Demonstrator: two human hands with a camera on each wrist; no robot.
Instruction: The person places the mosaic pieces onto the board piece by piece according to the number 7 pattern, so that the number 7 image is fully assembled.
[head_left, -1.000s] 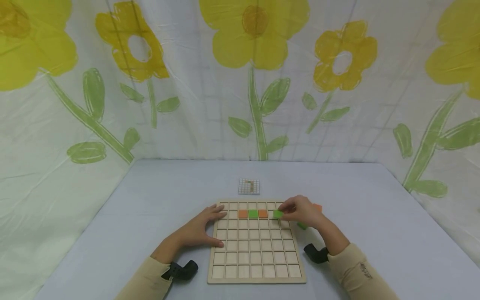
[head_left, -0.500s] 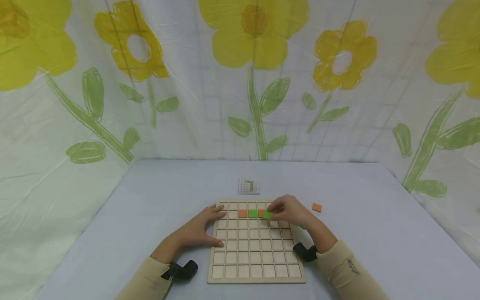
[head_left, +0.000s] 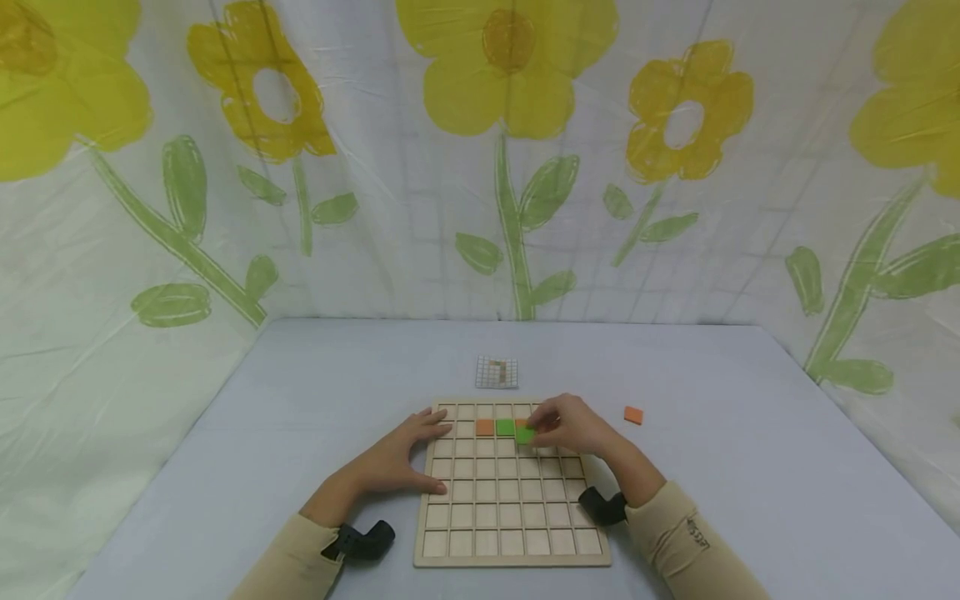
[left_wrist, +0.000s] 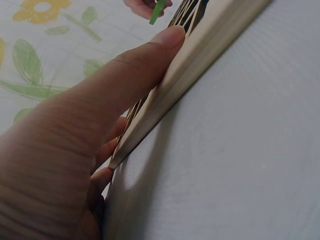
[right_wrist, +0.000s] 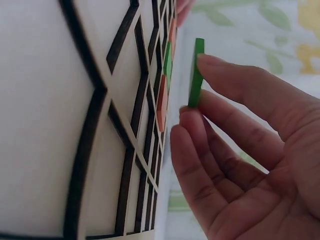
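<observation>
A square wooden grid board point(head_left: 512, 542) lies on the table. My left hand point(head_left: 393, 457) rests along its left edge, fingers spread and the thumb point(left_wrist: 169, 39) on top of the frame. Between the thumb and fingers of my right hand point(head_left: 576, 427) is pinched a thin green square tile point(right_wrist: 196, 75). It is held above the board, overlapping the third tile in the head view. In the second row sit an orange tile point(head_left: 485, 427), a green tile point(head_left: 505, 427) and another orange tile point(right_wrist: 162, 103), side by side.
Behind the board lies a small card point(head_left: 497, 372) printed with a grid and coloured squares. A loose orange tile point(head_left: 633, 415) is on the table to the right of the board. Dark wrist cameras point(head_left: 602, 506) sit on both wrists. A flower-printed curtain point(head_left: 420, 250) hangs behind the table.
My right hand has moved left across the board with the green tile, from the right columns to beside the third tile, and slightly nearer me. My left hand has stayed in place.
</observation>
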